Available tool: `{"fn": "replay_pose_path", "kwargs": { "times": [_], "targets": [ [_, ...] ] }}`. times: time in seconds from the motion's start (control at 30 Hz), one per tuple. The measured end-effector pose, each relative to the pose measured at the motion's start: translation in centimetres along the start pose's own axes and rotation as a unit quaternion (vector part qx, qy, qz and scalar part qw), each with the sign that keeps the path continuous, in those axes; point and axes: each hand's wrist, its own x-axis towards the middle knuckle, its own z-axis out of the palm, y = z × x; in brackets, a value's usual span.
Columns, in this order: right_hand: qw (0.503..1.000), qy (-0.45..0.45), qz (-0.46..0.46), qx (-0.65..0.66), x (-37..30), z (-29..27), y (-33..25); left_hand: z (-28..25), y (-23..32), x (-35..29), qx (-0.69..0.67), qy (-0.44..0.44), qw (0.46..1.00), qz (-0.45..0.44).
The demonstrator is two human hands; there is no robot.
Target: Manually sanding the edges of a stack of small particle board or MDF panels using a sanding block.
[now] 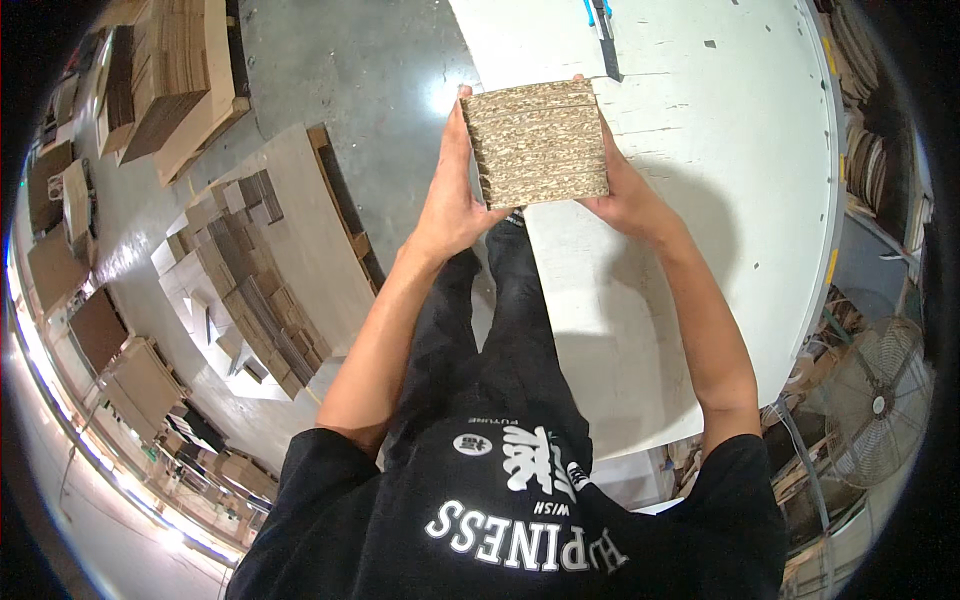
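Between my two hands is a squared stack of cardboard pieces (540, 145), its rough, layered brown edges facing up toward me. My left hand (455, 200) presses along the stack's left side, thumb at the near lower corner. On the opposite side my right hand (625, 195) grips it, with one fingertip showing over the far edge. Most of the fingers are hidden behind the stack. It is held up in front of me, overlapping the left edge of a white table (690, 290), and a shadow falls on the tabletop.
A tool with blue handles and a dark blade (606, 45) lies at the table's far side. To the left, cardboard stacks (255, 285) rest on a pallet board (310, 220), with more piles (170, 80) beyond. A caged fan (878, 405) stands at the right.
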Motion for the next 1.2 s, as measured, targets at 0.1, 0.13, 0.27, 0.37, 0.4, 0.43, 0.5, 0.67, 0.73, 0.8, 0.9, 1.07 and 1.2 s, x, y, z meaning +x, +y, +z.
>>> {"fn": "replay_pose_path", "kwargs": {
  "times": [0.1,0.13,0.27,0.37,0.4,0.43,0.5,0.67,0.73,0.8,0.9,1.07,1.2],
  "targets": [
    [1.000,0.003,0.003,0.002,-0.3,-0.1,-0.2,0.3,-0.2,-0.5,0.004,-0.018,1.000,-0.025],
    [1.000,0.005,0.003,0.002,-0.4,-0.2,-0.2,0.3,-0.4,-0.5,0.001,-0.013,1.000,-0.012],
    [1.000,0.011,-0.004,-0.028,-0.5,-0.2,0.0,-0.2,-0.8,-0.1,0.061,0.001,0.997,0.036],
    [1.000,0.016,0.009,-0.024,-0.6,-0.1,0.1,-0.9,-0.7,0.5,0.041,0.027,0.998,0.030],
    [0.999,0.013,0.020,-0.025,-0.5,-0.2,0.0,-1.1,-0.6,0.8,0.041,0.029,0.998,0.049],
    [0.999,0.015,0.021,-0.029,-0.2,-0.3,-0.2,-1.4,-0.6,1.0,0.061,0.020,0.997,0.051],
    [0.998,-0.002,0.038,-0.049,0.5,-0.8,-1.2,-1.7,-0.4,1.3,0.075,0.009,0.996,0.053],
    [0.975,-0.029,0.074,-0.207,1.6,-5.4,-9.4,-2.0,-0.4,1.8,0.056,0.012,0.998,0.037],
    [0.951,0.001,0.024,-0.309,3.1,-6.1,-12.8,-2.0,-0.5,1.8,0.044,0.016,0.998,0.032],
    [0.899,-0.055,0.032,-0.433,4.4,-4.7,-15.2,-2.0,-0.6,1.7,0.032,0.012,0.999,0.025],
    [0.884,-0.106,0.021,-0.456,6.7,-0.9,-15.8,-2.1,-0.7,1.6,0.028,0.017,0.999,0.034],
    [0.881,-0.090,0.031,-0.463,7.9,1.3,-13.8,-2.5,-0.4,1.7,0.072,0.017,0.996,0.050],
    [0.895,-0.050,0.015,-0.444,7.6,1.2,-12.7,-5.6,0.0,2.9,0.170,-0.075,0.980,0.073]
  ]
}}
